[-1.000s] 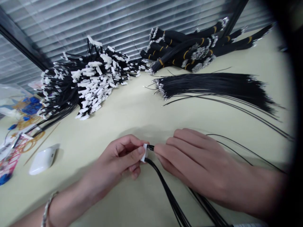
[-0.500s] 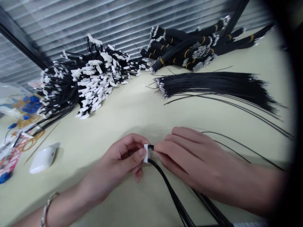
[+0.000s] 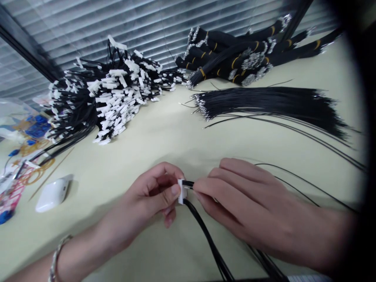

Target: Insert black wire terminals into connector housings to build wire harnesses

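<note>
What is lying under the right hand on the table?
Black wires emerge from beneath the right hand, one bundle reaching the white connector in the left hand; the covered stretch is hidden.

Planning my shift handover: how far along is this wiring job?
Done: a pile of plugged wires, back left. In hand: the left hand pinches a white plug while the right hand holds a wire at it. Left: loose wires and tied bundles without plugs.
</note>
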{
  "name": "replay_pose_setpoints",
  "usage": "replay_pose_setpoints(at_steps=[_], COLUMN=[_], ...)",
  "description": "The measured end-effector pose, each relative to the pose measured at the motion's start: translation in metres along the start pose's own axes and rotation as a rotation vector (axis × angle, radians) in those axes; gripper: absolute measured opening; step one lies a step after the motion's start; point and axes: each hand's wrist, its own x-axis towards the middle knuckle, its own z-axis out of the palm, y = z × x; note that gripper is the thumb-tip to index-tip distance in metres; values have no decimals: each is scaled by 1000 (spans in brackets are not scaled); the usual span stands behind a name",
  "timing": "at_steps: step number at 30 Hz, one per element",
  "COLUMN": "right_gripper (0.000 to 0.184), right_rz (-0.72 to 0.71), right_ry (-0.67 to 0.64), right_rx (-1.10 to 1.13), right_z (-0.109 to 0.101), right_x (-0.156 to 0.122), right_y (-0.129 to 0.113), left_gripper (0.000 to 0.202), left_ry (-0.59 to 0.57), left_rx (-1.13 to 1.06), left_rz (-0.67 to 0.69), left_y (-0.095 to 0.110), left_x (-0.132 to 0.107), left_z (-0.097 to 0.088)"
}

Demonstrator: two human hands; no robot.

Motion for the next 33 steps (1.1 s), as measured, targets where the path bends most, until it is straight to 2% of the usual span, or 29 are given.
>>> replay_pose_setpoints(at_steps=[5,11,18,28,33], right_gripper=[15,22,18,28,13], right_rz=[-21,-4,-21,46,173], right_ry=[36,26,7,45,108], right_rx=[5,195,253,341,323], right_z=[-1,-6,-9,-11,-12], right_x=[0,6,6,3,5], right_y=[0,0,-1,0,-2], left_gripper=[6,5,6,7,7], left_ry=[0,2,24,19,15], left_rx=[-5,-28,-54,-145,-151], left_rz=[19,30,26,-1,-3], left_y=[0,0,1,1,2], left_x=[2,-1,0,0,-1], left_z=[0,1,1,0,-1])
